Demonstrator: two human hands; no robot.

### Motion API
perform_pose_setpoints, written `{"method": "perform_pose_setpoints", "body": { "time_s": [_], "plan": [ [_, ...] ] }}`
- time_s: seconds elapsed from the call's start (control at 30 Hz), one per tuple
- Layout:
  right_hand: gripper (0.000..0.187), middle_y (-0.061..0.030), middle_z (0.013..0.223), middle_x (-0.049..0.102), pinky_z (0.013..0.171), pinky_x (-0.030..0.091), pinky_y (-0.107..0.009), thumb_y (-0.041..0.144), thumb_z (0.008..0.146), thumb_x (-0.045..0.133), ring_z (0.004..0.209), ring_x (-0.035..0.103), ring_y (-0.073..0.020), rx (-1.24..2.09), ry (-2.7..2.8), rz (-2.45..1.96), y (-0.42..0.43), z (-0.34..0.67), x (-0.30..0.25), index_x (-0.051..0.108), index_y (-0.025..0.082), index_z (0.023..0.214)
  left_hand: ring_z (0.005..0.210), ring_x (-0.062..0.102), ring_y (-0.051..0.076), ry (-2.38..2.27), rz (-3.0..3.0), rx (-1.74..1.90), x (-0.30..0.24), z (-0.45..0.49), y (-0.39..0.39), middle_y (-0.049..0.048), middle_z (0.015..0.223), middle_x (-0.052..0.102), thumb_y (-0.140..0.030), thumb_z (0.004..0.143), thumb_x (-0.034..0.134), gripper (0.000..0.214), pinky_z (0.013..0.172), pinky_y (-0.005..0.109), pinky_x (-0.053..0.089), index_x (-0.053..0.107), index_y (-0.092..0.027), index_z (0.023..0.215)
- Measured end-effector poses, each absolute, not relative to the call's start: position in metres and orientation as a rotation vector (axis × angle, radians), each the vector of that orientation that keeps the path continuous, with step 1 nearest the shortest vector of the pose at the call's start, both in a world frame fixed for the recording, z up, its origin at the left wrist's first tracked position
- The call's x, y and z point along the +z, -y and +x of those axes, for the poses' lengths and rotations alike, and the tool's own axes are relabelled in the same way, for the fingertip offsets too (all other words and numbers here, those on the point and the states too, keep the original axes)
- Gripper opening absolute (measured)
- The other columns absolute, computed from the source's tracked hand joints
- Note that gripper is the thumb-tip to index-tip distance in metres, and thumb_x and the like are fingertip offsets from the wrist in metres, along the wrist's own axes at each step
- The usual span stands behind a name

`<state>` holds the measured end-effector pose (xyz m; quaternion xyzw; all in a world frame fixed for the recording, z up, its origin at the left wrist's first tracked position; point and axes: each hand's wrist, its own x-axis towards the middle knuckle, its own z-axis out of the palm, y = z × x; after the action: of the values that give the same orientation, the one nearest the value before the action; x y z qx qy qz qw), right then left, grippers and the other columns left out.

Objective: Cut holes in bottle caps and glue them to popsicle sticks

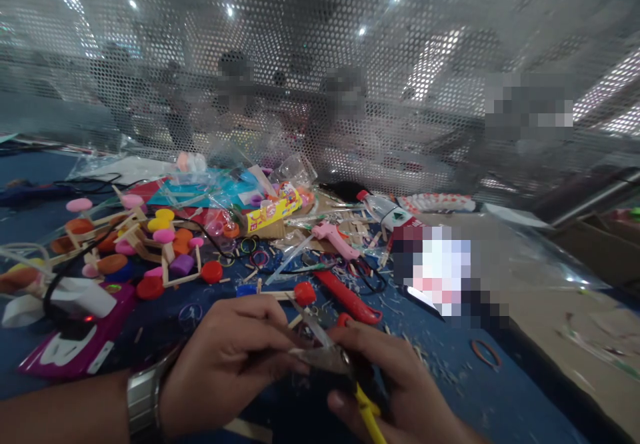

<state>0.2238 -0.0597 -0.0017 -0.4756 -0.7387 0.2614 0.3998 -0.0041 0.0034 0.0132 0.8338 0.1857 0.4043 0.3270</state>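
Observation:
In the lower middle, my right hand [400,371] is closed around a pair of scissors [367,407] with a yellow and black handle. The blades point up and to the left, apart from each other. My left hand [230,357], with a metal watch on its wrist, pinches a thin, see-through piece of plastic [317,359] at the blades. Its full shape is partly hidden by my fingers. Just beyond my hands lie a small stick with a red bottle cap [305,293] and a red utility knife [347,297].
Stick models with coloured caps [165,237] crowd the left, near a purple power strip [85,331]. A pink glue gun [335,239], a plastic bottle [395,216] and a yellow packet [275,211] lie further back. Cardboard [545,324] covers the right. A perforated screen [310,117] rises behind.

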Motion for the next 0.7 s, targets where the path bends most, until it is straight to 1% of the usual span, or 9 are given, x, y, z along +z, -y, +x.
{"method": "perform_pose_setpoints", "body": {
  "time_s": [0.13,0.27,0.37,0.47,0.6,0.7],
  "plan": [
    [0.028,-0.0049,0.075,0.073,0.056,0.056,-0.033,0.03,0.078,0.074,0.062,0.067,-0.0211,0.719,1.898,-1.185,0.0583,0.2223,0.0012,0.076,0.025,0.105,0.071,0.069,0.011,-0.483,2.184,1.016,0.0111,-0.0062,-0.0038,0.0053,0.079,0.074,-0.015,0.091,0.072,0.008,0.066,0.018,0.054,0.08,-0.015,0.092],
    [0.028,-0.0051,0.074,0.072,0.056,0.056,-0.032,0.032,0.079,0.074,0.063,0.067,-0.0211,0.708,1.892,-1.169,0.0596,0.2223,-0.0001,0.077,0.025,0.106,0.068,0.067,0.01,-0.506,2.209,0.982,0.013,-0.0061,-0.0039,0.0034,0.076,0.073,-0.018,0.093,0.07,0.012,0.063,0.017,0.05,0.081,-0.017,0.099],
    [0.028,-0.0049,0.073,0.072,0.054,0.054,-0.031,0.031,0.079,0.074,0.062,0.066,-0.0203,0.678,1.922,-1.159,0.0596,0.2224,-0.0008,0.078,0.025,0.106,0.068,0.068,0.009,-0.501,2.212,0.988,0.014,-0.0057,-0.004,0.0026,0.077,0.073,-0.017,0.093,0.07,0.012,0.063,0.015,0.05,0.08,-0.018,0.1],
    [0.028,-0.0042,0.07,0.071,0.051,0.051,-0.029,0.028,0.079,0.071,0.058,0.064,-0.0185,0.622,1.945,-1.161,0.0579,0.2224,0.0002,0.079,0.024,0.106,0.069,0.068,0.008,-0.49,2.214,1.032,0.0134,-0.0051,-0.004,0.001,0.077,0.074,-0.013,0.09,0.071,0.012,0.065,0.014,0.051,0.079,-0.018,0.098],
    [0.024,-0.0009,0.061,0.065,0.045,0.043,-0.026,0.029,0.08,0.071,0.049,0.054,-0.014,0.569,1.969,-1.196,0.0557,0.223,0.0022,0.081,0.024,0.101,0.069,0.068,0.008,-0.488,2.204,1.072,0.0127,-0.0038,-0.0031,0.0,0.077,0.074,-0.01,0.091,0.068,0.014,0.065,0.013,0.052,0.078,-0.018,0.094],
    [0.017,0.0021,0.053,0.056,0.041,0.035,-0.024,0.029,0.084,0.068,0.044,0.043,-0.0109,0.633,1.97,-1.235,0.0554,0.2229,0.0022,0.081,0.023,0.093,0.066,0.066,0.009,-0.546,2.216,1.062,0.0127,-0.0029,-0.0021,0.0,0.073,0.072,-0.017,0.091,0.072,0.008,0.063,0.016,0.052,0.079,-0.019,0.091]
  ]
}}
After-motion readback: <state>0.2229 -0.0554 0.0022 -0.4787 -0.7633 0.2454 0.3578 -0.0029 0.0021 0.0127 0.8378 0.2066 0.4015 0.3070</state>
